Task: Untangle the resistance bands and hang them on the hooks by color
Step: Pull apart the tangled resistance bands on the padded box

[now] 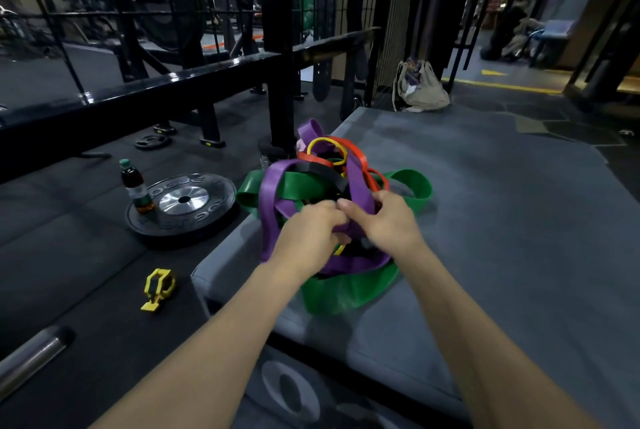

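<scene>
Gym, weight plate (183, 201), black rack (277, 47), padded mat (485, 203)

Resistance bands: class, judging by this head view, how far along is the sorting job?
Done: nothing; the purple band, green band, red band, yellow band and black band lie knotted together on the grey mat. In hand: left hand and right hand grip the purple band. Left: all untangling and hanging; no hooks visible.
</scene>
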Motion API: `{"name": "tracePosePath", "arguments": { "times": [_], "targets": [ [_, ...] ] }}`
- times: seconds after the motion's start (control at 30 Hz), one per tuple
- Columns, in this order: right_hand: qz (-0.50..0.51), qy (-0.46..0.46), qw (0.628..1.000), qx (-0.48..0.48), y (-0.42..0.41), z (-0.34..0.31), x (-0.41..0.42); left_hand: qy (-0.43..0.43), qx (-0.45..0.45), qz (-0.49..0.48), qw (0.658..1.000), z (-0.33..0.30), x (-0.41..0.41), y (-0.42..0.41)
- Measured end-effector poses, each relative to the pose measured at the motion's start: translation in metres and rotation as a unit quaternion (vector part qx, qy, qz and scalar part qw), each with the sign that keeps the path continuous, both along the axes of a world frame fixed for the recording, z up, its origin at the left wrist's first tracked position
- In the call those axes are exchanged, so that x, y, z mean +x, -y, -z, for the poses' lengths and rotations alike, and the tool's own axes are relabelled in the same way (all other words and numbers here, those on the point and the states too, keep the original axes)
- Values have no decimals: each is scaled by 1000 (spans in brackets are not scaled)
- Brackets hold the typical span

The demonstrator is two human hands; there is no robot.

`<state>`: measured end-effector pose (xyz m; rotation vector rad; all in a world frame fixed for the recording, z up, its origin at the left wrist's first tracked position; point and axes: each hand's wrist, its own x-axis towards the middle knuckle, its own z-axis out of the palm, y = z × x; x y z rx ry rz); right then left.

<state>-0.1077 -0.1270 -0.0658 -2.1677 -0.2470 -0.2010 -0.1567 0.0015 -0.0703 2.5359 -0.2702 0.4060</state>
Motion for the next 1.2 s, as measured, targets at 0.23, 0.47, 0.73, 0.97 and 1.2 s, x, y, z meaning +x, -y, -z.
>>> {"name": "tracePosePath", "arguments": {
  "times": [0.23,0.47,0.73,0.97,1.2],
  "targets": [
    [86,-6,992,88,24,-5,16,55,-153,-94,982,-5,6,-33],
    [55,-48,993,92,21,14,18,44,-135,-137,980,-4,1,-22],
    [-72,-11,982,175,14,-2,2,-9,-120,-10,993,0,-7,-3],
    [-147,-29,988,29,8,5,-3,2,-367,-38,929,-7,-2,-19],
    [-244,-128,961,-38,-9,19,-11,58,-571,-41,818,-13,-5,-49]
  ]
}}
